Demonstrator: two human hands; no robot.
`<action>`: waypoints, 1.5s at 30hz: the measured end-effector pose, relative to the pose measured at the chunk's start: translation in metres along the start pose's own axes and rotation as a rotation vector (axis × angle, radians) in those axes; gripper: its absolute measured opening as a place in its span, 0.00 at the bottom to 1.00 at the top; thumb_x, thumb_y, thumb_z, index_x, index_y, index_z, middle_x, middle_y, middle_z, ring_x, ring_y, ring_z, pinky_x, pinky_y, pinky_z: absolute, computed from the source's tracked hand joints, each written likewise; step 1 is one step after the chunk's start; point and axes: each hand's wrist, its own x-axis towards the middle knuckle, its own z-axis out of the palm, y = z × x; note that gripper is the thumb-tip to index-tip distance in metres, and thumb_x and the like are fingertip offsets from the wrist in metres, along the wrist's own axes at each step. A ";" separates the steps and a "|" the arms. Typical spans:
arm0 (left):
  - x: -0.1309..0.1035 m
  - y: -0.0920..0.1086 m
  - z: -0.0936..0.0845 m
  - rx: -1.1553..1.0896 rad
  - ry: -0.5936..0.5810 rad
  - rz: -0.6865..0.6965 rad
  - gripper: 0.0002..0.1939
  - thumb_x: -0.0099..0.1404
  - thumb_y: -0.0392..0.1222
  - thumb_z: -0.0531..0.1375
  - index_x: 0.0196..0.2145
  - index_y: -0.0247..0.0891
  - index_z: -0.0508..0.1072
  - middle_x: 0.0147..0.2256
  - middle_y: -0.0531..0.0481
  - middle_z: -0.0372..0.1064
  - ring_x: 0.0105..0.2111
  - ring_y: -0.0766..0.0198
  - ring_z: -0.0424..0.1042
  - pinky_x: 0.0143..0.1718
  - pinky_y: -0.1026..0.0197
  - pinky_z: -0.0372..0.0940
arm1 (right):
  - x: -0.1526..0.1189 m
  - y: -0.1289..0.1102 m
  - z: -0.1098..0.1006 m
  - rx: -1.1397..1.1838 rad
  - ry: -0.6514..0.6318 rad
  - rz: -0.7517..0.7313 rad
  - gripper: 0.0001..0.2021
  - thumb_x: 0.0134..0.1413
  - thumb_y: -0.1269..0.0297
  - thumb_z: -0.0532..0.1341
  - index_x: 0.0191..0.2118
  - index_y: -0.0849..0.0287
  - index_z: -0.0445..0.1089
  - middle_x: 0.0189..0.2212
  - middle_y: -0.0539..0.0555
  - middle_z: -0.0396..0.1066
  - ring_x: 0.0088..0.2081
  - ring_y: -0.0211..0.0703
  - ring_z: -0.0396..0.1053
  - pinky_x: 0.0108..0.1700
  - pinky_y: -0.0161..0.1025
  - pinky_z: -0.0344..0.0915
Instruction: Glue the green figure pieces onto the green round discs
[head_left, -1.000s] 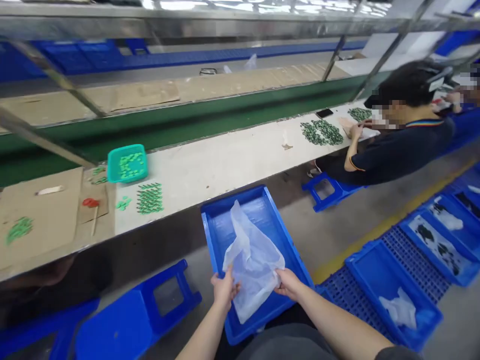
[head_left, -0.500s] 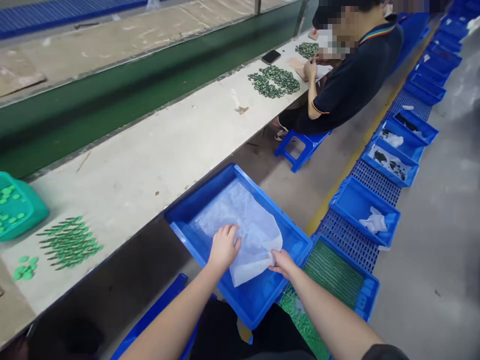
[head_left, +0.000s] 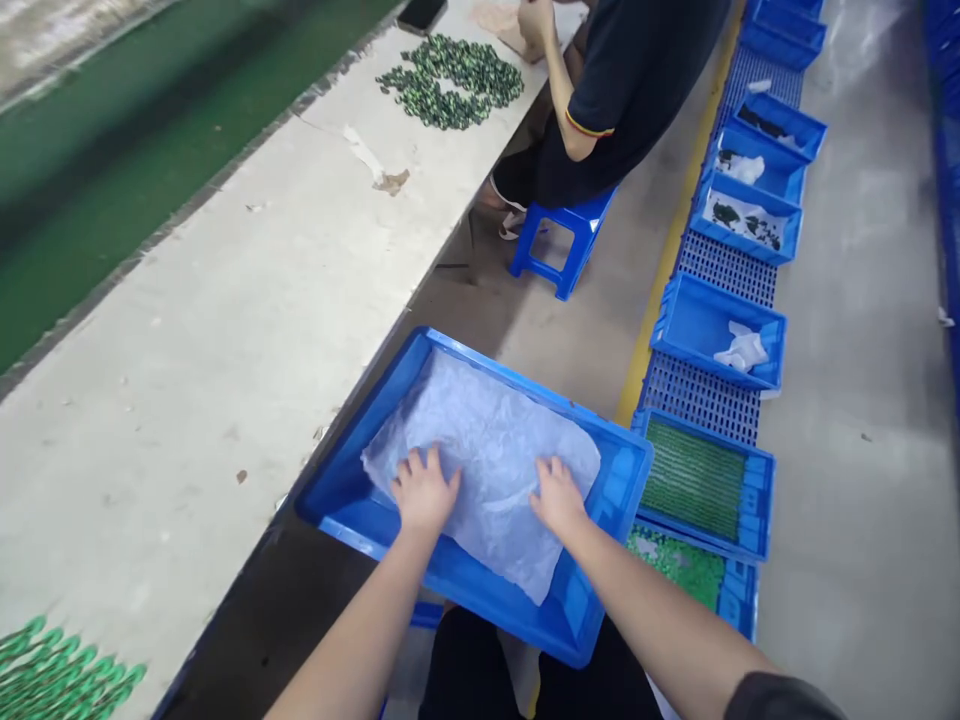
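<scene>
A blue plastic tray (head_left: 480, 595) rests over my lap, with one corner by the table edge. A thin white translucent sheet (head_left: 495, 440) lies spread across its bottom, a little wrinkled. My left hand (head_left: 426, 492) lies on the left part of the sheet, fingers spread. On the right part, my right hand (head_left: 556, 495) rests with its fingers stretched out and apart. Neither hand grips the sheet.
A long pale table (head_left: 225, 330) runs along the left, with green stemmed pieces (head_left: 60, 670) and a pile of dark green pieces (head_left: 454, 80). A person (head_left: 630, 90) sits on a blue stool (head_left: 559, 245). Several blue trays line the right, one with green rows (head_left: 694, 478).
The sheet now lies flatter and wider in the tray. My right hand has let go of its edge and moved onto it. The view has shifted right.
</scene>
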 end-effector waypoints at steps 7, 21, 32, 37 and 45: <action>0.024 -0.054 -0.011 0.010 -0.029 -0.063 0.49 0.77 0.69 0.64 0.83 0.43 0.55 0.78 0.32 0.54 0.74 0.34 0.63 0.75 0.28 0.63 | 0.000 0.027 -0.015 -0.170 0.046 0.077 0.32 0.76 0.60 0.71 0.79 0.52 0.66 0.80 0.63 0.61 0.78 0.66 0.63 0.78 0.68 0.64; 0.049 -0.070 -0.023 0.071 -0.127 0.075 0.57 0.72 0.67 0.69 0.86 0.46 0.49 0.84 0.32 0.44 0.79 0.30 0.57 0.78 0.28 0.59 | 0.011 0.043 -0.029 -0.266 0.082 0.229 0.45 0.71 0.61 0.73 0.85 0.52 0.55 0.88 0.66 0.44 0.84 0.72 0.51 0.81 0.68 0.59; 0.018 -0.051 -0.025 0.064 -0.108 0.090 0.50 0.76 0.62 0.68 0.84 0.48 0.53 0.85 0.35 0.40 0.82 0.29 0.49 0.78 0.25 0.60 | 0.012 0.057 -0.034 -0.304 0.073 0.206 0.39 0.74 0.56 0.72 0.82 0.51 0.60 0.84 0.64 0.54 0.78 0.69 0.62 0.76 0.68 0.67; 0.022 -0.051 -0.020 0.048 -0.161 -0.044 0.53 0.75 0.63 0.70 0.85 0.47 0.50 0.83 0.32 0.43 0.79 0.29 0.56 0.77 0.25 0.62 | 0.022 0.055 -0.035 -0.318 0.063 0.177 0.40 0.73 0.57 0.73 0.83 0.51 0.60 0.85 0.64 0.51 0.81 0.72 0.57 0.79 0.72 0.62; 0.022 -0.050 -0.005 0.029 -0.167 -0.213 0.54 0.75 0.68 0.69 0.85 0.46 0.50 0.81 0.31 0.50 0.75 0.32 0.63 0.74 0.26 0.66 | -0.019 0.036 -0.009 -0.335 -0.020 0.004 0.40 0.72 0.62 0.70 0.84 0.52 0.60 0.86 0.68 0.49 0.82 0.69 0.56 0.80 0.60 0.55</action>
